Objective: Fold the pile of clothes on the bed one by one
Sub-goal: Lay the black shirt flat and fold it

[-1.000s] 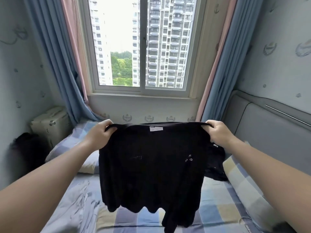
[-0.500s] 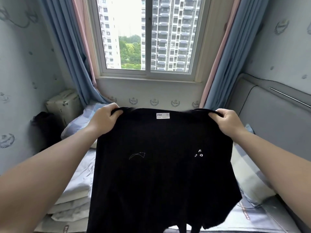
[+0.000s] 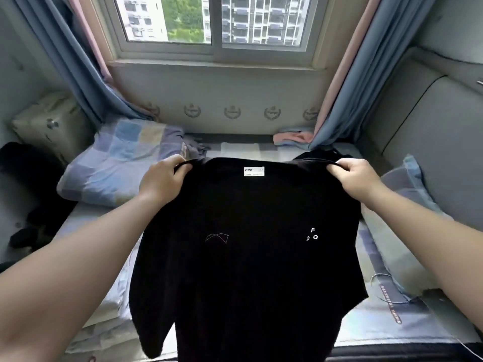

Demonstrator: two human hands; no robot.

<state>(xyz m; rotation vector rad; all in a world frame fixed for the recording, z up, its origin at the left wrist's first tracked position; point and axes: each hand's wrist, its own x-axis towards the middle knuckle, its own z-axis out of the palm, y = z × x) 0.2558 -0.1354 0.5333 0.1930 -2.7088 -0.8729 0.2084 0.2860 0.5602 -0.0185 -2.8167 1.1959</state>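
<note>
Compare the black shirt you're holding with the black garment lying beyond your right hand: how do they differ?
The held shirt hangs spread out, gripped by the left hand and right hand; the far garment lies bunched on the bed. The held shirt shows a white label and small prints; the far garment's visible part shows neither. Both are black.

Appeared as two bare forearms, entering from the lower left and lower right corners of the frame, uncovered right to the picture's edges. Ended in a bare left hand (image 3: 163, 180) and a bare right hand (image 3: 356, 180), left and right of centre; knuckles plainly seen, fingertips partly hidden.
</note>
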